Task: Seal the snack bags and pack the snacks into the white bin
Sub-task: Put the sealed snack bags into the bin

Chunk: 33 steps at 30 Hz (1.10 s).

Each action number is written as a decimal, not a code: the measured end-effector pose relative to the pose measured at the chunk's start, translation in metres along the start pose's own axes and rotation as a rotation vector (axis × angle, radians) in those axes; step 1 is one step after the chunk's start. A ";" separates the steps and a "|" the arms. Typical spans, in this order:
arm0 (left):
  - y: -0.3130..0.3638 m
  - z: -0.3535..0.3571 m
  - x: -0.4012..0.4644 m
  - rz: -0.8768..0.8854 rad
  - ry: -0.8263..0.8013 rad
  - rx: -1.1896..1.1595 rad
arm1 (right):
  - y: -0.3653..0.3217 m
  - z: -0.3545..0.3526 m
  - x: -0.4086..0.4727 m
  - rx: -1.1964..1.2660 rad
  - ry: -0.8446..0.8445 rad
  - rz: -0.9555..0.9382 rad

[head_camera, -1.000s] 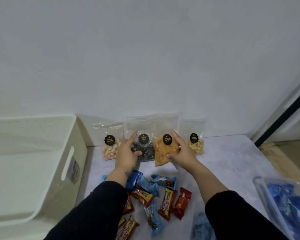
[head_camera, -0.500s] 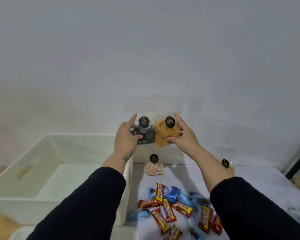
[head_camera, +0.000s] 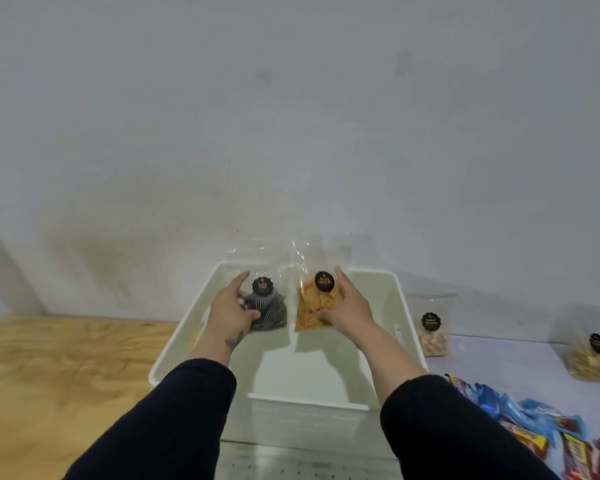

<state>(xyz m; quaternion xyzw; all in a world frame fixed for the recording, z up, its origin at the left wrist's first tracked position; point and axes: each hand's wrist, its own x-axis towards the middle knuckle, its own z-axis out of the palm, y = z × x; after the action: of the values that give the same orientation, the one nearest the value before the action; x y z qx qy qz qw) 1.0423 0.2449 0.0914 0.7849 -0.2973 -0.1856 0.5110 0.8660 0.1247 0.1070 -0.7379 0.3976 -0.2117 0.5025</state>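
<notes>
My left hand (head_camera: 230, 311) grips a clear snack bag of dark swirled cookies (head_camera: 269, 308) with a black round label. In my right hand (head_camera: 347, 306) is a clear bag of orange sticks (head_camera: 314, 310), also labelled. Both bags are upright, side by side, held over the far half of the white bin (head_camera: 174, 344), whose floor looks bare. Two more clear labelled bags stand on the white surface to the right: one with pale puffs (head_camera: 433, 336) next to the bin, one with yellow bits (head_camera: 591, 358) at the frame's edge.
Several wrapped candy bars in red and blue wrappers (head_camera: 534, 431) lie at the lower right. A wooden floor (head_camera: 49, 368) stretches left of the bin. A plain white wall (head_camera: 291, 133) stands right behind the bin and bags.
Both hands have carried the two bags from the row by the wall, up and leftward, to above the inside of the white bin. The view has swung left with them.
</notes>
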 end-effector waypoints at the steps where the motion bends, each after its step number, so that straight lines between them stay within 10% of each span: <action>1: -0.011 -0.003 0.006 -0.023 -0.001 0.027 | 0.007 0.009 0.003 -0.006 -0.012 0.040; 26: -0.058 0.009 0.050 -0.252 -0.172 0.431 | 0.030 0.076 0.052 -0.267 -0.076 0.189; 33: 0.005 0.015 0.013 -0.022 -0.356 0.424 | 0.000 0.022 0.015 -0.565 -0.164 0.080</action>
<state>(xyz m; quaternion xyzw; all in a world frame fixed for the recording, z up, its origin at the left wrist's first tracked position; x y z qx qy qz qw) 1.0420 0.2241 0.0899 0.8328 -0.4058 -0.2596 0.2728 0.8905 0.1258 0.0970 -0.8471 0.4276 -0.0124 0.3153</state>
